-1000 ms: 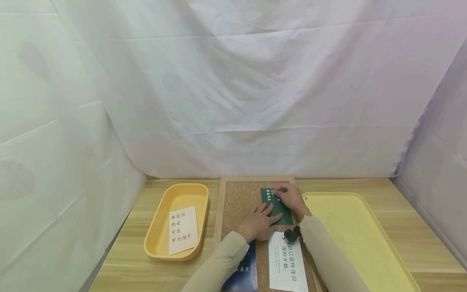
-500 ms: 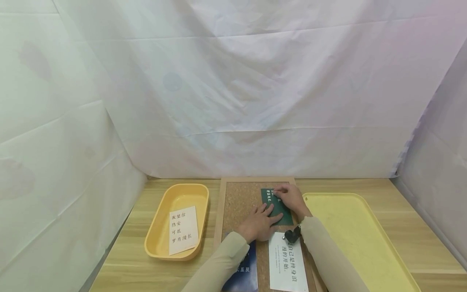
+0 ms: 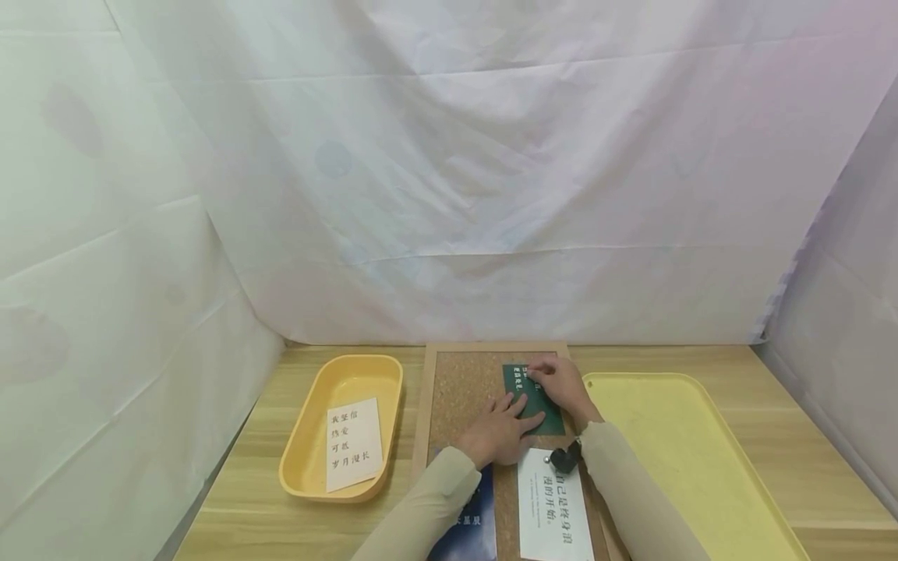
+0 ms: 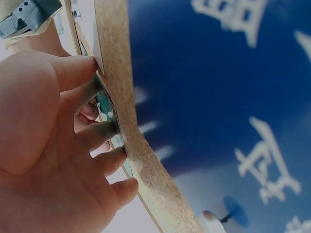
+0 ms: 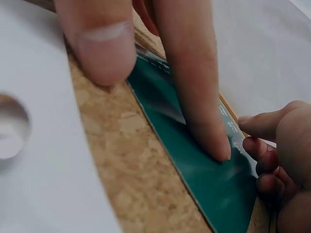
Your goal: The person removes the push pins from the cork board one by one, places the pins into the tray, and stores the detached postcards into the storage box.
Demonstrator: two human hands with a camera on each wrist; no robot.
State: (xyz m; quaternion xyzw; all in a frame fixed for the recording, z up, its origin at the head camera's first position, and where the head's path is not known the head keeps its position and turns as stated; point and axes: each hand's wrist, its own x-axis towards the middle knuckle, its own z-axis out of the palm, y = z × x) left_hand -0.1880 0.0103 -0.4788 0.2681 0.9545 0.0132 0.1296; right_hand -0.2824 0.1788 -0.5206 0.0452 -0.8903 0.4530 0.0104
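Wooden surface (image 3: 779, 436), white drape (image 3: 449, 156) at twelve o'clock, left fingers (image 3: 519, 404) spread on green card (image 3: 540, 403), right fingers (image 3: 542, 364) curled, unclear whether pinching anything

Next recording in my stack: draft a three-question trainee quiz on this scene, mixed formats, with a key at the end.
1. Multiple choice: what do fingers of the left hand touch?
A) the dark blue card
B) the green card
C) the cloth backdrop

2. True or false: from the person's side, the flat yellow tray lies to the right of the corkboard.

3. Fill in the blank: the orange-yellow bin holds a lettered card with dark writing on a ___ ground.

Key:
1. B
2. True
3. White
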